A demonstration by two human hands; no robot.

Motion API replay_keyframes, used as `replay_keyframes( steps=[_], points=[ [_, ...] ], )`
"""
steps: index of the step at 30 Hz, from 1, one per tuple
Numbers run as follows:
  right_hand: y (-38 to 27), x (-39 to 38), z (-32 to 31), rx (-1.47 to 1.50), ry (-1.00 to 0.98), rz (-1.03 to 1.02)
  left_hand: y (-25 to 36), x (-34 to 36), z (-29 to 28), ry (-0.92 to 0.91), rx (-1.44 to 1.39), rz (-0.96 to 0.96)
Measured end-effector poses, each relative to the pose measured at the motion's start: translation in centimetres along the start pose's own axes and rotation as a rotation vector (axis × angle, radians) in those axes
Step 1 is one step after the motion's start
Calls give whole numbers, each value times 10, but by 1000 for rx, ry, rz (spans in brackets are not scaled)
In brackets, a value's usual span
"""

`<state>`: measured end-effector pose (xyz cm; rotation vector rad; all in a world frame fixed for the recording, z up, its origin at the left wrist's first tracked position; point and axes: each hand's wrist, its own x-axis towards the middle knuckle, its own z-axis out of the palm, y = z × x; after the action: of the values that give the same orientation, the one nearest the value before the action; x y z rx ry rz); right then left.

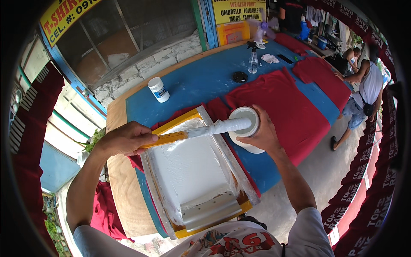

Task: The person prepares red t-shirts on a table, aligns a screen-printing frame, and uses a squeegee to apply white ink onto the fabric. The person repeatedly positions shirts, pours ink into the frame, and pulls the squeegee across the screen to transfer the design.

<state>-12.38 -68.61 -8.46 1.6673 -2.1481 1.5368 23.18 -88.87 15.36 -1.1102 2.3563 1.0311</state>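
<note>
My left hand (126, 139) is closed around the bare end of a yellow ruler (169, 138). Thick white ink (214, 128) coats its far half, and the tip reaches into the mouth of a white plastic tub (234, 133). My right hand (263, 132) grips that tub from its right side, tilting it toward the left. Below them lies a screen-printing frame (154, 182) with white paste (188, 171) spread over its mesh. A flat metal-bladed squeegee (209, 210) rests inside the frame's near end.
On the blue-topped table (188, 77) stand a white jar (158, 89) and a clear spray bottle (252, 62), beside a black round lid (239, 77). Dark red cloth (278, 111) lies to the right. Another person (370, 83) works by the table's far right side; a fan (262, 32) stands farther back.
</note>
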Motion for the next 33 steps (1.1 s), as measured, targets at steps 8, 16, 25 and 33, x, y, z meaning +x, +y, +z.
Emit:
replay_keyframes(
  steps=[8,16,25,33],
  points=[
    [4,0,7,23,3,-7,-99,-54,23,129,-300,-22],
    [1,0,7,38,1,28,-264,-31,120,682,62,70],
    [-1,-1,15,82,2,3,-372,54,176,872,254,87],
    [-2,-1,18,121,9,9,-392,70,177,895,255,155]
  ],
)
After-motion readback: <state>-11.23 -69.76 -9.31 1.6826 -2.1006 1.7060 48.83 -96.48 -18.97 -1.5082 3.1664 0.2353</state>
